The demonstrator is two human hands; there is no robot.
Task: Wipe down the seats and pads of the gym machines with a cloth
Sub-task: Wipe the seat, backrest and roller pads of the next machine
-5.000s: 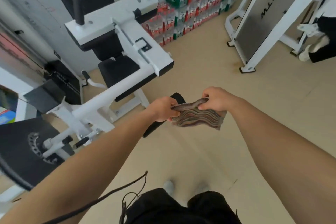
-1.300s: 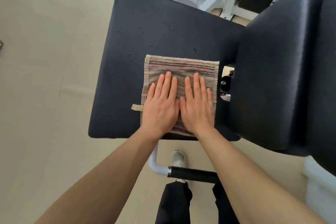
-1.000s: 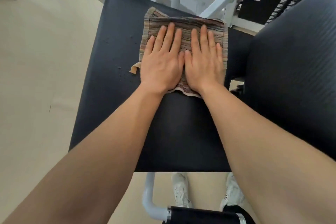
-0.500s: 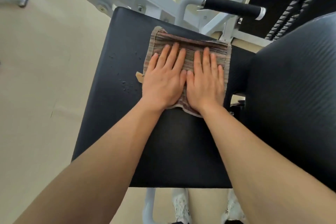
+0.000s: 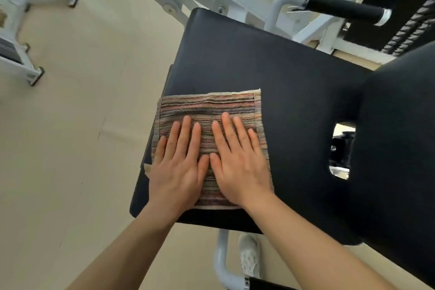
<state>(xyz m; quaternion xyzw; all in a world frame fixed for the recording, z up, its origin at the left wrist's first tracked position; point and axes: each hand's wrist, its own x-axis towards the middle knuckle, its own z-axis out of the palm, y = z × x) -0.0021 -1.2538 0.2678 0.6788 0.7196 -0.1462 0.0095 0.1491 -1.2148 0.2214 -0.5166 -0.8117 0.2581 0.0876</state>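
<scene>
The striped cloth [image 5: 209, 110] lies flat on the black seat pad [image 5: 270, 70], at the pad's near-left part, with its left edge overhanging the pad's left side. Both hands press on it palm-down with fingers spread, gripping nothing: the left hand [image 5: 179, 167] near the overhanging edge, the right hand [image 5: 237, 162] just beside it, thumbs almost touching. The likely slip is at that left edge: a stroke further left could carry the cloth and the left hand off the pad. Flat palms hold the cloth by friction alone, so it may bunch or stay behind on a fast pass. To the right, the gap [image 5: 340, 150] beside the backrest pad [image 5: 397, 148] shows metal hardware that could snag a corner. The far handle [image 5: 346, 8] stands well apart.
</scene>
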